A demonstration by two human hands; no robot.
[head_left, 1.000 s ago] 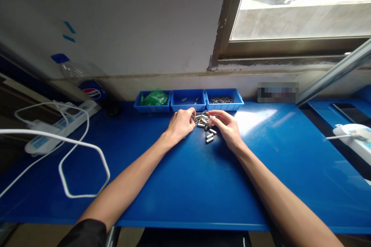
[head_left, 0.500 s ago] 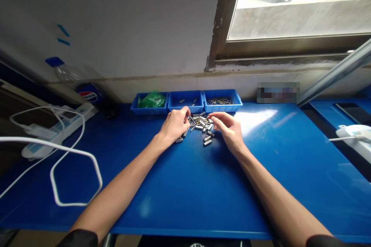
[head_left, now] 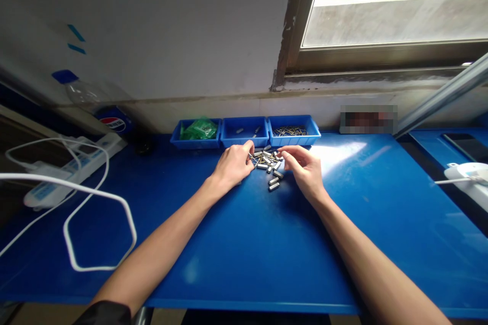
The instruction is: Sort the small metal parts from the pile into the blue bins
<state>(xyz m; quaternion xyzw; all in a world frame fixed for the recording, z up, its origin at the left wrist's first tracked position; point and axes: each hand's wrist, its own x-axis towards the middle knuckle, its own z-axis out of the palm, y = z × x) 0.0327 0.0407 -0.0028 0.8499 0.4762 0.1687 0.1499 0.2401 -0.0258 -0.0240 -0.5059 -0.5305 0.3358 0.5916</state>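
A loose pile of small metal cylinders and thin brass-coloured pins (head_left: 263, 166) lies on the blue table (head_left: 236, 249), between my two hands. At the pile's left edge, my left hand (head_left: 233, 165) has its fingers curled and pinched together. Slim metal bits show by its fingertips, but whether they are gripped is unclear. On the right side, my right hand (head_left: 305, 170) brings thumb and forefinger together beside the pile; anything between them is too small to make out. Several cylinders, such as a nearer cylinder (head_left: 273, 187), lie slightly apart towards me.
Behind the pile stand three blue bins: one with a green plastic bag (head_left: 200, 129), a middle bin (head_left: 244, 141) with a few pieces, and a right bin (head_left: 295, 140) of pins. White cables (head_left: 129, 216), a power strip (head_left: 49, 188) and a bottle (head_left: 112, 119) are at left.
My left hand has shifted slightly right over the pile's edge, covering cylinders that showed beneath it. My right hand has drawn slightly right. The camera view has shifted a little.
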